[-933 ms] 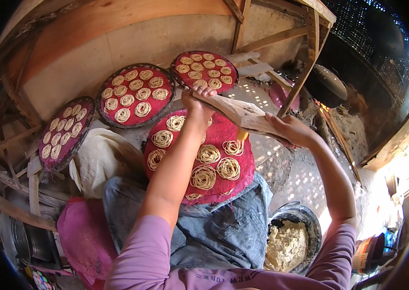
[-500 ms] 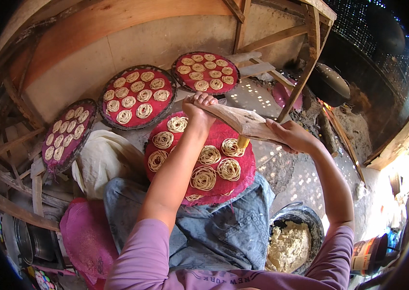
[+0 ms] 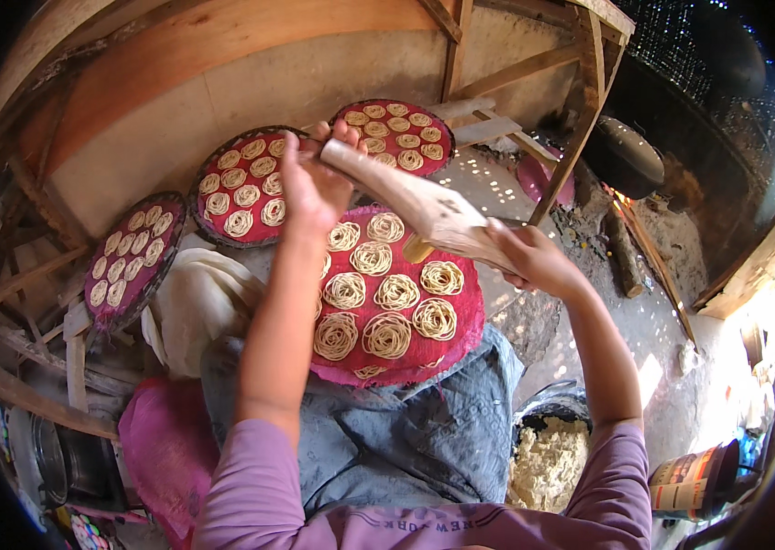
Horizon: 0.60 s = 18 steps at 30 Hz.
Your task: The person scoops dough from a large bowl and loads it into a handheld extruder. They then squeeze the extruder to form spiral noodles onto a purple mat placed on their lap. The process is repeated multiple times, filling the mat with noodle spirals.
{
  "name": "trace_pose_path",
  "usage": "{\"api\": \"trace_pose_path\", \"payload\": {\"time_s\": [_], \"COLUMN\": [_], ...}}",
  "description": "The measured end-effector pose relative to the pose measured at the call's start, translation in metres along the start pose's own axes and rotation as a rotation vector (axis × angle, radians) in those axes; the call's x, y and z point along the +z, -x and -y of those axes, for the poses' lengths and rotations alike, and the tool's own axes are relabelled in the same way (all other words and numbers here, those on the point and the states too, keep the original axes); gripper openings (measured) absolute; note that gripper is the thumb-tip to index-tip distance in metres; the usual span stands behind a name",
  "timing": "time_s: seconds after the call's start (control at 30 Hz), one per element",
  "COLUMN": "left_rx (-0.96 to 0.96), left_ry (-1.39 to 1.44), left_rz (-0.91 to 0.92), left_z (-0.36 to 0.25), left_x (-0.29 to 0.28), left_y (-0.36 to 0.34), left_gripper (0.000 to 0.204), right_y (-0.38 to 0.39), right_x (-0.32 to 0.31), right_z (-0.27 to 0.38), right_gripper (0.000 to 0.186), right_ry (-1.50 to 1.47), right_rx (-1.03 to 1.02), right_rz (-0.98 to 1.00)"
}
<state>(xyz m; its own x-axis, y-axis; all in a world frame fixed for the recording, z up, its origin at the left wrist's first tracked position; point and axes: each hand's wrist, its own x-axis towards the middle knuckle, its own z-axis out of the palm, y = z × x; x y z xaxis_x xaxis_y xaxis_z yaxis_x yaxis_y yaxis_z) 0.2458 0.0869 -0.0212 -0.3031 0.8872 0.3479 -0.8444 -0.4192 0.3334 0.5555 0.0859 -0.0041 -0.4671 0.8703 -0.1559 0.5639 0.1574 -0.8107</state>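
Note:
My right hand (image 3: pixel 534 259) is closed round the right end of a wooden noodle press (image 3: pixel 433 213) with long handles. A short yellowish cylinder sticks out below its middle. The press tilts, its left end higher. My left hand (image 3: pixel 317 188) is open beside that end, fingers spread and palm turned up; whether it still touches the handle I cannot tell. Under the press, a round tray covered in red cloth (image 3: pixel 467 341) rests by my lap. Coiled nests of pale noodle strands (image 3: pixel 397 292) lie spaced over it. The press hides part of the tray's far right side.
Three more round trays of nests stand beyond: far left (image 3: pixel 137 258), middle (image 3: pixel 250 183) and back (image 3: pixel 395 128). Pale cloth (image 3: pixel 195 307) lies left of my lap. A bucket of dough (image 3: pixel 548 463) stands at my right. Further right, a dark pot (image 3: pixel 626 156) sits over a fire.
My left hand has opened and moved left from the press handle. The right hand has shifted slightly left, and the press now tilts more. More nests on the near tray show.

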Motion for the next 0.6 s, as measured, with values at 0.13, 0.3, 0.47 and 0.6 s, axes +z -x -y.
{"api": "trace_pose_path", "payload": {"time_s": [0.13,0.3,0.47,0.6], "left_rx": [-0.179,-0.887,-0.539,-0.386], "left_ry": [-0.23,-0.586,-0.374,-0.32], "left_rz": [0.199,0.301,-0.372,-0.468], "left_z": [-0.04,0.028,0.081,0.095], "left_x": [0.017,-0.022,-0.067,-0.077], "left_y": [0.131,0.291,0.319,0.312], "left_gripper": [0.055,0.019,0.028,0.027], "right_y": [0.049,0.085,0.097,0.106], "right_x": [-0.014,0.03,0.079,0.072], "right_z": [-0.041,-0.106,-0.133,-0.146], "right_gripper": [0.06,0.089,0.076,0.068], "right_ry": [-0.44,-1.106,-1.546,-1.455], "right_rx": [-0.173,-0.351,-0.37,-0.506], "right_rz": [0.136,0.235,-0.273,-0.13]}}
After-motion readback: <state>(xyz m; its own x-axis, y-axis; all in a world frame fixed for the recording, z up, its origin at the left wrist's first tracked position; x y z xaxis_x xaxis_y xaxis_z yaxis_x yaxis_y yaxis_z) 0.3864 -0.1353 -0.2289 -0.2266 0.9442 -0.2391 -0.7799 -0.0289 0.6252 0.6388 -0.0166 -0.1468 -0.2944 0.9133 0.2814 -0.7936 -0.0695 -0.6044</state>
